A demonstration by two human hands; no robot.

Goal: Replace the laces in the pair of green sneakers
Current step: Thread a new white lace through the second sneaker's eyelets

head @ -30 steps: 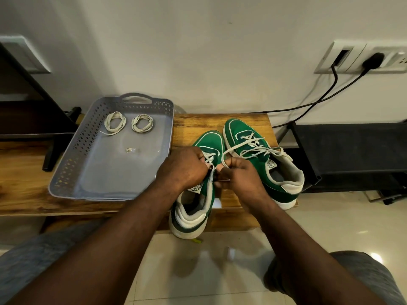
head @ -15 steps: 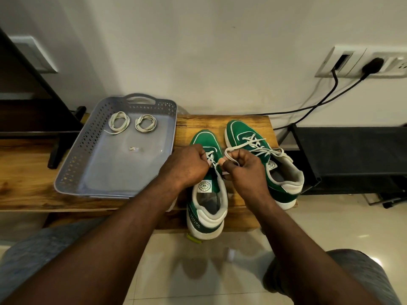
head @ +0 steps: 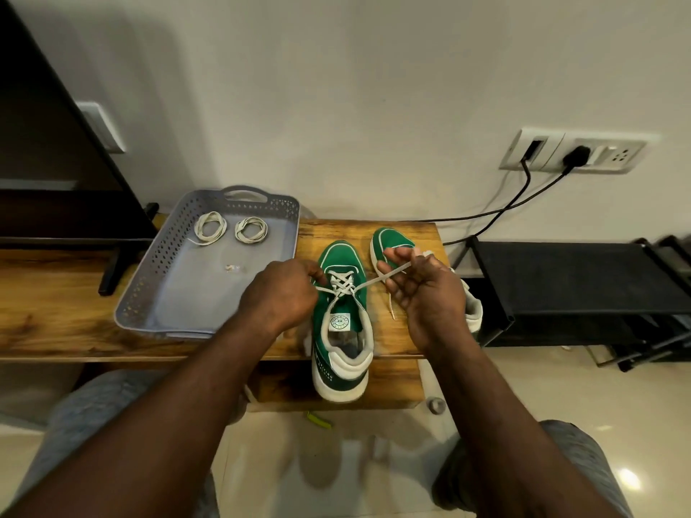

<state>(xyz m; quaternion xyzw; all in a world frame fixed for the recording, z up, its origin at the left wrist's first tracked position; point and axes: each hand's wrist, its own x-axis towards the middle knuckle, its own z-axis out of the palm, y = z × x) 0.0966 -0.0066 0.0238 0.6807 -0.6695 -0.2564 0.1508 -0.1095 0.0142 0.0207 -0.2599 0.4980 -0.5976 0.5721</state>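
Two green sneakers stand on the wooden bench [head: 74,323]. The near sneaker [head: 342,323] points away from me, its heel past the bench edge, and its white lace [head: 342,284] crosses over the tongue. My left hand [head: 280,293] grips the left lace end beside the eyelets. My right hand [head: 422,289] pinches the right lace end, pulled taut to the right, with the tip dangling below. The second sneaker [head: 390,243] lies mostly hidden behind my right hand. Two coiled white laces [head: 211,228] [head: 251,229] lie in the grey tray [head: 157,278].
The tray sits on the bench to the left of the shoes, with a small pale scrap [head: 233,268] in it. A black shoe rack [head: 576,289] stands at the right. Black cables [head: 523,196] run from wall sockets [head: 572,155]. A dark stand [head: 112,271] rests at left.
Both hands have moved apart, drawing the lace ends out sideways from the near sneaker. That sneaker has straightened, and my right hand now covers the second sneaker.
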